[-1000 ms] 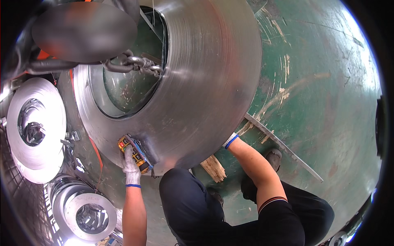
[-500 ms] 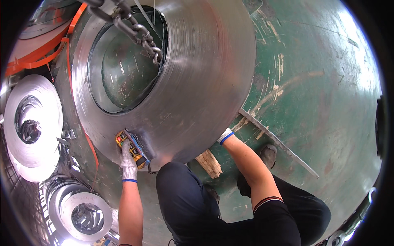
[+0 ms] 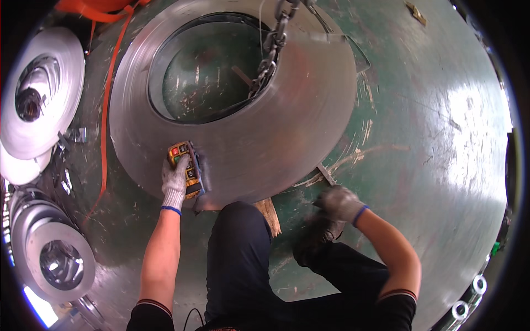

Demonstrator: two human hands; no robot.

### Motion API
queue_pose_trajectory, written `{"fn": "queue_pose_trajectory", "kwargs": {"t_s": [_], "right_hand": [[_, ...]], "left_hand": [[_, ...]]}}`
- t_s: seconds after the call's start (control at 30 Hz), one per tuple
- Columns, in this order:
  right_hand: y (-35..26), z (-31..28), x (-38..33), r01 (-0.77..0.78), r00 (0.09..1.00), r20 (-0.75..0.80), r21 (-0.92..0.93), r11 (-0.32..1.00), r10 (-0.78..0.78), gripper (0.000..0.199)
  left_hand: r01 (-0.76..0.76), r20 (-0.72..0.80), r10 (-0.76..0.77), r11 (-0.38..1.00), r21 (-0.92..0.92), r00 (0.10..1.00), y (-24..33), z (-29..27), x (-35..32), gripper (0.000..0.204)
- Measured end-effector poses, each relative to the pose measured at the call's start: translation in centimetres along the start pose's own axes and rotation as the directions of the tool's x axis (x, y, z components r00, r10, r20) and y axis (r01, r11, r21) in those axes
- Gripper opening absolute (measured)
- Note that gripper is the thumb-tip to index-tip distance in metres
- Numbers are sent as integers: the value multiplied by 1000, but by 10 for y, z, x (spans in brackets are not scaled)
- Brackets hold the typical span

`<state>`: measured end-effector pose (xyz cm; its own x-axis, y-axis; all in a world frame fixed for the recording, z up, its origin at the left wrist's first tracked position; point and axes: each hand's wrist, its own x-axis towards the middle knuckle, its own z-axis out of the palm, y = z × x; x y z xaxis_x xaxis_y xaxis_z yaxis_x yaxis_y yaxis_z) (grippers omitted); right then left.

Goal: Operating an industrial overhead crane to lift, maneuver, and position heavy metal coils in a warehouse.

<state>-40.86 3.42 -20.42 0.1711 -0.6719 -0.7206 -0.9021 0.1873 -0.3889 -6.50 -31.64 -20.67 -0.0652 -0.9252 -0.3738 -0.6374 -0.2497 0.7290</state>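
A large steel strip coil [image 3: 265,149] lies flat, its near edge at my knee. My left hand [image 3: 175,179], in a white knit glove with a blue cuff, is closed around a yellow remote control [image 3: 190,171] with red and dark buttons. The thumb lies over its buttons, and the remote is against the coil's top face. Right of the coil's near edge, my gloved right hand [image 3: 341,205] is closed at the end of a flat metal bar [image 3: 327,174]. Motion blurs the fingers; the bar's other end reaches the coil's edge.
A heavy chain [image 3: 271,58] hangs through the coil's hole. A broken wood block [image 3: 269,216] pokes out beneath the near edge. Smaller steel rings [image 3: 61,237] and a shiny coil [image 3: 69,105] stand on the left. An orange strap [image 3: 105,121] trails over the green floor [image 3: 419,165].
My right hand has come out from beside the coil's edge and moved right to the bar, whose long outer part no longer shows. The left hand keeps the remote. The view has shifted.
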Motion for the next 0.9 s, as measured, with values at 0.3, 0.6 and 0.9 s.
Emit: {"fn": "queue_pose_trajectory", "kwargs": {"t_s": [0.3,0.6,0.9], "right_hand": [[23,12,-221,-636,756,0,234,735,655,51],[106,241,-294,-628,559,258,752,200,788,51],[219,410,-255,-306,800,100,916,259,592,51]], "left_hand": [[-31,-6,32,991,132,999,13,9,-13,80],[-63,-40,88,903,424,995,18,18,-12,91],[-227,-47,362,675,703,931,60,-26,-57,82]]}}
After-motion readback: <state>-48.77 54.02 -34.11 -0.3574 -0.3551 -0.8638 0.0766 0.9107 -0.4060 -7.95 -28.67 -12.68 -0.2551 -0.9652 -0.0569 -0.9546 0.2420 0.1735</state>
